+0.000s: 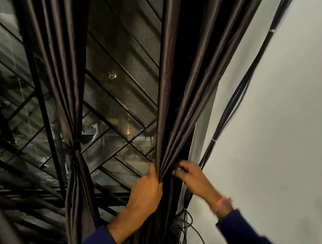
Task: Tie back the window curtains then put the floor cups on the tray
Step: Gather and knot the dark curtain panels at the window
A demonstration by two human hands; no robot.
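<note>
Two dark brown satin curtains hang at a window with a black grille. The left curtain (64,82) is gathered and bound by a dark tie (74,148) at mid height. The right curtain (176,95) is bunched into folds. My left hand (145,190) grips those folds from the left side. My right hand (189,175) is at the right side of the same bunch, fingers curled against the fabric, and it looks motion-blurred. No cups or tray are in view.
A white wall (287,116) stands to the right. A bundle of black cables (236,102) runs down it and loops loosely near the floor (192,243). The window grille and mesh (123,61) sit behind the curtains.
</note>
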